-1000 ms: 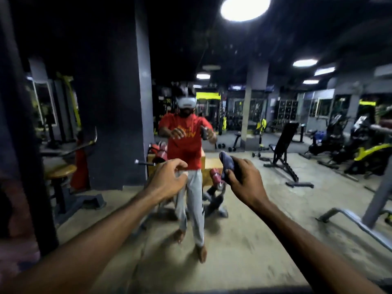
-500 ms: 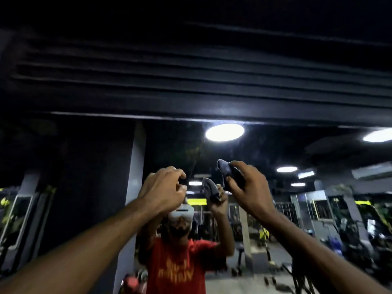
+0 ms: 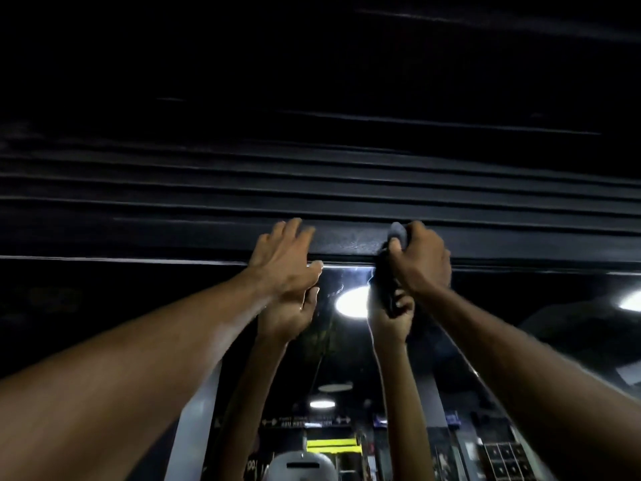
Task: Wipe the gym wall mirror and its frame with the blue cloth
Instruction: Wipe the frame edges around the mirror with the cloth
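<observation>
The wall mirror fills the lower part of the view, and its dark top frame runs across the middle. My right hand grips the bunched blue cloth and holds it against the top frame. My left hand lies flat with straight fingers on the frame, to the left of the cloth. Both arms reach up overhead. The glass below shows the reflections of both hands and the cloth.
Above the frame the wall or ceiling is dark, with long horizontal ridges. The mirror reflects round ceiling lights, a grey pillar and gym equipment low down.
Both hands have risen from chest height to the mirror's top frame, and my view has tilted up. The left hand has uncurled onto the frame. The cloth now touches the frame.
</observation>
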The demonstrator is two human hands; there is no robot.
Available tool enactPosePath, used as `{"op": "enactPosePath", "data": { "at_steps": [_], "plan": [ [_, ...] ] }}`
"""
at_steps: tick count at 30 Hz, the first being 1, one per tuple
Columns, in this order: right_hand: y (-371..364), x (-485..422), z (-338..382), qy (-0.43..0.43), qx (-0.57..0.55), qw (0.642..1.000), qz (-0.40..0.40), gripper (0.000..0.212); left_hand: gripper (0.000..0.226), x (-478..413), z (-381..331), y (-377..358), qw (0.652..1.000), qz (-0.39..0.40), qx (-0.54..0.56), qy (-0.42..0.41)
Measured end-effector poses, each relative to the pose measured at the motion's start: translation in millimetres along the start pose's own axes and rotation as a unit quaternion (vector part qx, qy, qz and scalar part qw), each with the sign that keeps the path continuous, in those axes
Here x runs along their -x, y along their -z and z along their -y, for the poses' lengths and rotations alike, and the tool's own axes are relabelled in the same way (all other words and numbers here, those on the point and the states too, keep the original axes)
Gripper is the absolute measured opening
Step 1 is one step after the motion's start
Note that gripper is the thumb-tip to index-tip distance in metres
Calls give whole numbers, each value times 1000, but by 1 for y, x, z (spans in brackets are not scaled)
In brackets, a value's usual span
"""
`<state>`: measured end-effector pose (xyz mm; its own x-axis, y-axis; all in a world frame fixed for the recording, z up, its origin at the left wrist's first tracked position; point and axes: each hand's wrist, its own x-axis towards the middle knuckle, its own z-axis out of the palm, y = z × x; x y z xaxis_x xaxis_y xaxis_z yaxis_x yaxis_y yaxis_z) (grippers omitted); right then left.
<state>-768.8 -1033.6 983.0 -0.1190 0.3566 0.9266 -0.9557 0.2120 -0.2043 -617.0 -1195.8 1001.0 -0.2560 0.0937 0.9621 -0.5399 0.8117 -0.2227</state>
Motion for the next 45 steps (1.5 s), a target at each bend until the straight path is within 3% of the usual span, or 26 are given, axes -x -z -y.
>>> {"op": "enactPosePath", "data": {
  "at_steps": [3, 5, 12, 14, 16, 18, 19, 25, 29, 32, 34, 37, 41, 43, 45],
  "plan": [
    [-21, -31, 11, -45, 46, 998, 25, 21, 75, -7, 15, -15, 1000, 22, -21, 7],
    [-36, -47, 23, -31, 80, 995, 54, 25, 77, -4, 24, -24, 999, 21, -37, -5],
    [-51, -32, 30, 212, 66, 966, 133, 20, 69, 7, 51, -31, 999, -18, -9, -27],
    [-46, -22, 16, 181, 54, 980, 60, 25, 69, 13, 58, -35, 999, -28, -7, -28],
    [-47, -12, 4, 59, 50, 996, -50, 26, 69, 19, 65, -38, 999, -38, -6, -34],
    [-56, 4, 7, -39, 59, 994, -85, 32, 69, 24, 71, -42, 998, -50, -7, -38],
    [-62, 12, 12, -44, 59, 994, -82, 33, 68, 26, 75, -43, 998, -55, -9, -39],
    [-101, 30, 69, 121, -46, 992, -3, 26, 65, 33, 96, -40, 998, -57, -16, -26],
    [-92, 9, 83, 7, -41, 996, -79, 26, 64, 37, 113, -32, 998, -51, -19, -25],
    [-99, -18, 95, -62, 63, 995, -49, 27, 63, 35, 135, -24, 998, -49, -23, -16],
    [-108, -25, 111, -18, 105, 994, 12, 29, 63, 34, 148, -20, 999, -46, -22, -8],
    [-117, -17, 127, 122, 115, 982, 85, 30, 63, 34, 161, -15, 999, -41, -21, -20],
    [-109, -3, 118, 223, 57, 970, 81, 18, 62, 37, 172, -13, 998, -40, -19, -34],
    [-106, 7, 108, 164, 26, 986, 2, 20, 62, 38, 179, -13, 998, -41, -16, -37],
    [-108, 22, 104, 41, 12, 996, -72, 25, 62, 38, 184, -13, 998, -42, -14, -37]
  ]
}}
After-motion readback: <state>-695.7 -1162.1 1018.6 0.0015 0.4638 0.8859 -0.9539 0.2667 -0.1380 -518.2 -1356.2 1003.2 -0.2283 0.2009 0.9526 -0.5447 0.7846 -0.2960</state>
